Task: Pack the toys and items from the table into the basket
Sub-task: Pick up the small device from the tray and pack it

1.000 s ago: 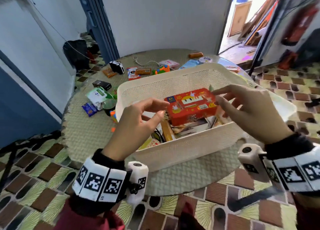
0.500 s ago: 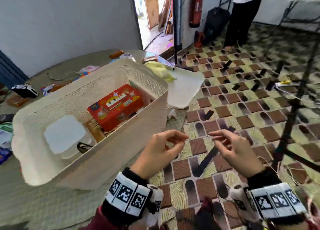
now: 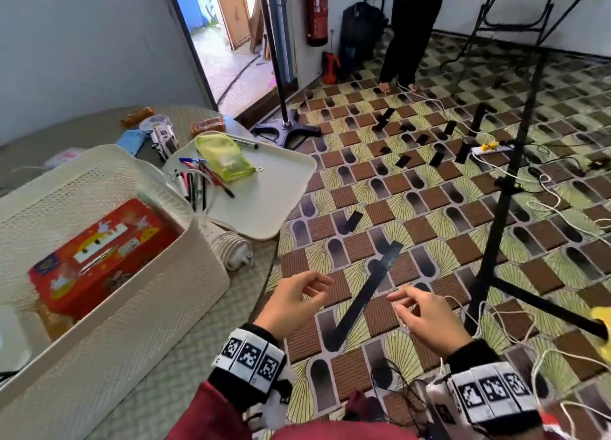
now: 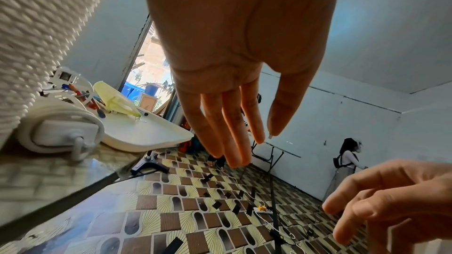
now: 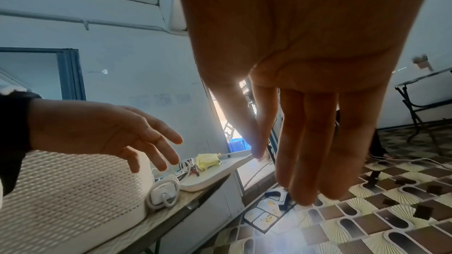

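Note:
The white woven basket [image 3: 132, 324] stands on the round table at the left, with a red printed tin box [image 3: 99, 257] lying inside it. My left hand [image 3: 317, 284] and right hand [image 3: 406, 302] hover side by side past the table's right edge, over the floor, fingers loosely bent and holding nothing. From the left wrist view the left hand [image 4: 244, 132] hangs straight-fingered beside the basket wall [image 4: 36, 26]. The right wrist view shows the right hand [image 5: 293, 161] empty too. A white tray [image 3: 274, 191] behind the basket carries a yellow pouch [image 3: 224, 158] and several pens [image 3: 201, 181].
A coiled white power strip [image 3: 231, 244] lies between basket and tray. A toy car [image 3: 163, 140] and orange packets [image 3: 208, 125] sit at the table's back. On the patterned floor stand a black tripod [image 3: 502, 224], a fan stand [image 3: 284, 122], loose cables and a person [image 3: 410, 32].
Both hands have let go of the red box in the basket and drawn back to the right, off the table edge. The head view has swung right toward the floor.

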Demonstrator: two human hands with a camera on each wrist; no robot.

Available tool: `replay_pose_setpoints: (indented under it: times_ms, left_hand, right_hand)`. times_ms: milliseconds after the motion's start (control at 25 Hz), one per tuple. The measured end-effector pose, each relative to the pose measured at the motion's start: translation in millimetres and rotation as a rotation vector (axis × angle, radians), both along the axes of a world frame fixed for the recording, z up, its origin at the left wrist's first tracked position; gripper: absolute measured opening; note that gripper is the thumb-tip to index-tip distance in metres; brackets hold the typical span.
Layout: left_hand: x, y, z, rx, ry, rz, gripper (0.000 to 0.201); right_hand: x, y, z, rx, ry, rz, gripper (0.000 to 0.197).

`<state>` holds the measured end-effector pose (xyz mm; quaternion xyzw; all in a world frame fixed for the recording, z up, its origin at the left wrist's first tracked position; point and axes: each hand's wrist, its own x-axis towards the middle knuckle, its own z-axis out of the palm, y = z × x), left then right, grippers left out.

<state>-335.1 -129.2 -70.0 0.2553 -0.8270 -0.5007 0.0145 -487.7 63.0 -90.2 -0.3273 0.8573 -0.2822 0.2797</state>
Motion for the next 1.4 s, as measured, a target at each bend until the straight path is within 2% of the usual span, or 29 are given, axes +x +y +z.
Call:
replay_pose_setpoints:
  times_ms: [280, 440, 640, 920, 1080, 1280, 1400]
  left_hand:
    - [-58.1, -11.4, -23.4, 0.058, -0.083, 0.036, 0.016]
    - [-100.8, -41.4, -42.0, 0.080, -0.098, 0.068, 0.016]
    - [-177.9, -86.5, -50.3, 0.107, -0.064, 0.102, 0.018]
    - [-302.8, -176.7, -42.0, 0.079, -0.021, 0.124, 0.018]
    - [-358.7, -214.0, -41.1, 0.125, 0.001, 0.138, 0.019]
    - [-403.6, -257.3, -52.8, 0.111, -0.033, 0.168, 0.024]
    - [-427.1, -288.0, -65.4, 0.104, -0.072, 0.249, 0.022]
  right_hand:
    - [-66.1, -8.3, -22.8, 0.134, -0.096, 0.065, 0.016]
    - [-104.7, -33.0, -34.8, 0.173, -0.172, 0.066, 0.017]
    - [-184.2, -71.9, -41.0, 0.179, -0.147, 0.010, 0.025]
    - [-315.3, -160.6, -30.2, 0.157, -0.139, -0.078, 0.029]
    - [-370.4, -201.3, -24.5, 0.138, -0.162, -0.118, 0.029]
    - [-433.8, -254.6, -29.2, 0.174, -0.137, -0.047, 0.029]
    - [-480.4, -298.5, -37.0, 0.203, -0.143, 0.042, 0.029]
